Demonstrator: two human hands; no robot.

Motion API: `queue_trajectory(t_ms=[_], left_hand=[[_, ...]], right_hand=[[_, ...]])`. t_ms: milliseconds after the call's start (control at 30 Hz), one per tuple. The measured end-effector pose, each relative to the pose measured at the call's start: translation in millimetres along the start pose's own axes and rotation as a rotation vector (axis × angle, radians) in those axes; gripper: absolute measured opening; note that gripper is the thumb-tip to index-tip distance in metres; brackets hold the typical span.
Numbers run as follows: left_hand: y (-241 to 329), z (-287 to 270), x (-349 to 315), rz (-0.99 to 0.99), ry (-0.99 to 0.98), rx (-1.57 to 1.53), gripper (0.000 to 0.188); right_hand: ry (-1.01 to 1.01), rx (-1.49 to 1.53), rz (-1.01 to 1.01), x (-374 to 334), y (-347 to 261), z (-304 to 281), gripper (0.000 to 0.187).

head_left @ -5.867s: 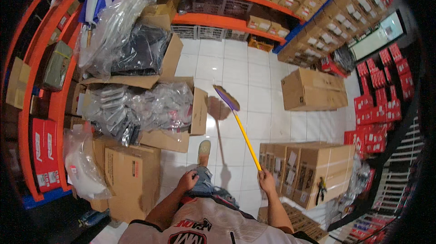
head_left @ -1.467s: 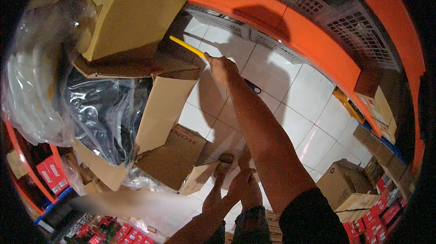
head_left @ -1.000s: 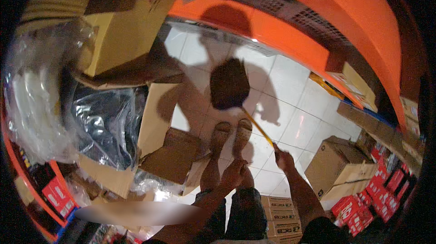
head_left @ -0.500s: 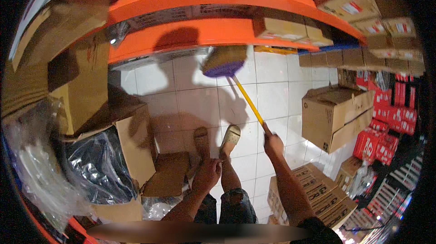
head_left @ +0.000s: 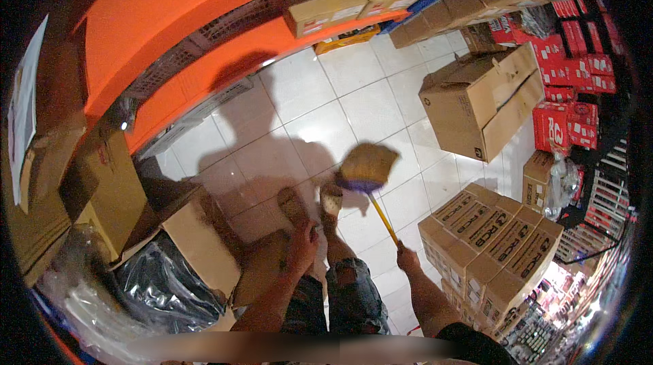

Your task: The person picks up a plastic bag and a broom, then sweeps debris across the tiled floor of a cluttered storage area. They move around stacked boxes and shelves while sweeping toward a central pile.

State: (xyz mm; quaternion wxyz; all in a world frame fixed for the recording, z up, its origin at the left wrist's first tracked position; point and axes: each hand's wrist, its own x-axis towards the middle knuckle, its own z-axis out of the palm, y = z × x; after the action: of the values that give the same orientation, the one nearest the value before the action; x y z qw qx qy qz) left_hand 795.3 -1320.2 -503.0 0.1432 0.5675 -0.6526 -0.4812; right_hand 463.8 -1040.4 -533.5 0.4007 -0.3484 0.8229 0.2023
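Observation:
My right hand [head_left: 409, 258] is closed round the yellow handle of a broom [head_left: 384, 218]. The broom's head, with a purple base and brownish bristles [head_left: 373, 162], is over the tiled floor, just right of my right foot, and slightly blurred. My left hand [head_left: 304, 248] hangs in front of my left leg with its fingers curled in; nothing shows in it. Both my feet, in light clogs, stand on the floor, the left one in shadow.
An opened carton [head_left: 479, 103] stands on the floor at right, beyond stacked brown boxes [head_left: 493, 232]. Red boxes [head_left: 571, 73] fill the far right. Orange shelving [head_left: 204, 86] runs along the far left. A carton with black plastic [head_left: 170, 287] stands near left.
The broom head has come back from the shelf's foot to beside my right foot, with my right hand drawn back and lower. My view has turned to the right.

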Motion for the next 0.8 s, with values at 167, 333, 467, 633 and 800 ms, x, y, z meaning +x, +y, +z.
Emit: queue_trajectory(t_ms=[167,333,467,633,800], left_hand=[[9,9,-7,-0.013,-0.154,0.027,0.021],[33,19,8,-0.004,-0.219,0.049,0.021],[62,31,22,0.073,-0.229,0.134,0.021],[98,57,41,0.202,-0.225,0.108,0.021],[126,70,62,0.047,-0.338,0.311,0.028]], right_hand=[[-0.129,-0.066,0.191,-103,51,-15,0.039],[0.026,0.1,0.29,-136,11,-93,0.041],[0.279,0.116,0.112,-52,-37,-170,0.046],[0.404,0.138,-0.114,163,-93,-277,0.048],[0.213,0.267,-0.018,268,-60,-253,0.047]])
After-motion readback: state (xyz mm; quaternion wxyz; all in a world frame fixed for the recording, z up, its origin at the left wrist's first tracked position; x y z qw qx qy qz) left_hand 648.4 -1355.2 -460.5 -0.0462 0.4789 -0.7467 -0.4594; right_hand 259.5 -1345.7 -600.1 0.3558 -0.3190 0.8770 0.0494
